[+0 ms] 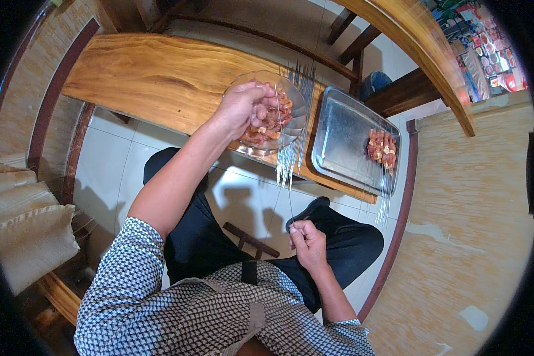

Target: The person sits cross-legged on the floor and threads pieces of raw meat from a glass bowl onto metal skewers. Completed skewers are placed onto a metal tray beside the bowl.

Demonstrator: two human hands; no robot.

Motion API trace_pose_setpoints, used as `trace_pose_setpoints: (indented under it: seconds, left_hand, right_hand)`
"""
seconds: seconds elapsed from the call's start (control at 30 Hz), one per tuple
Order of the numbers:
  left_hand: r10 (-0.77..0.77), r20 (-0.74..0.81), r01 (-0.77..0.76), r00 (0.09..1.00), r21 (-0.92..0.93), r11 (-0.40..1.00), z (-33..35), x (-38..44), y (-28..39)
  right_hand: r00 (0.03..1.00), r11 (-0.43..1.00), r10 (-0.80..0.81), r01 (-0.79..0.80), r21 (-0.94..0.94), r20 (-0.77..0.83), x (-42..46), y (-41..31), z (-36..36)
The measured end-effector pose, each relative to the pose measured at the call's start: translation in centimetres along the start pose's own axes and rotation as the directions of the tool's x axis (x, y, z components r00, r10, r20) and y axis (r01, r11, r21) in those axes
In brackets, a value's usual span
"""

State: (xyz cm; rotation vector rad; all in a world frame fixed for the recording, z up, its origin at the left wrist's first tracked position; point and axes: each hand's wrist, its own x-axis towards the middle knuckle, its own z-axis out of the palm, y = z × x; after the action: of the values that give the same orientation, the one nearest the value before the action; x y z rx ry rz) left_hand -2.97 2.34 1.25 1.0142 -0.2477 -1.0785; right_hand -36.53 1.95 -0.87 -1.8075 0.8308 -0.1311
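Observation:
My right hand (308, 244), low between my knees, grips the lower end of a thin metal skewer (290, 200). That skewer slants up across a clear glass bowl with a scalloped rim (299, 116). Chunks of raw reddish meat (267, 133) fill part of the bowl. My left hand (249, 107) is over the bowl, fingers curled beside the skewer's upper part; whether meat is pinched in them is hidden. Behind and beside the bowl lies a bundle of metal skewers (286, 167), their flat ends jutting past the bench edge.
A metal tray (342, 138) on the wooden bench (160, 71) holds several meat-loaded skewers (381, 149) at its right side, handles overhanging the rim. A wooden table edge (431, 53) curves overhead at upper right. The wall (463, 191) stands close on the right.

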Motion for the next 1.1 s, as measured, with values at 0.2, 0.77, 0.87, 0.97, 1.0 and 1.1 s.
trace_pose_setpoints:
  seconds: [0.2,0.77,0.87,0.97,1.0,1.1]
  left_hand:
    - [0.031,0.013,-0.032,0.999,0.074,0.997,-0.1,0.8,-0.1]
    - [0.048,0.081,-0.074,0.996,0.354,0.932,2.0,-1.0,0.2]
    - [-0.014,0.048,-0.006,0.999,0.387,0.922,2.0,-0.8,0.3]
    - [-0.075,-0.039,0.084,0.996,0.582,0.809,0.8,-0.8,2.1]
    - [0.044,-0.028,-0.011,0.999,0.706,0.708,-0.3,-0.6,2.2]
    - [0.202,0.077,-0.146,0.976,0.923,0.355,-1.7,-1.2,2.4]
  right_hand:
    - [0.999,0.996,-0.035,0.037,-0.080,0.017,0.4,1.1,-0.7]
    - [0.996,0.990,-0.091,0.088,0.113,0.016,5.6,-0.6,1.1]
    - [0.999,0.961,-0.038,0.028,0.275,0.031,8.3,-4.5,1.0]
    - [0.986,0.926,0.160,-0.165,0.341,0.044,10.4,-6.9,-1.0]
    - [0.998,0.930,0.063,-0.054,0.364,-0.013,11.1,-5.9,-1.7]
    - [0.999,0.883,-0.014,0.030,0.469,-0.037,12.3,-7.0,-5.1]
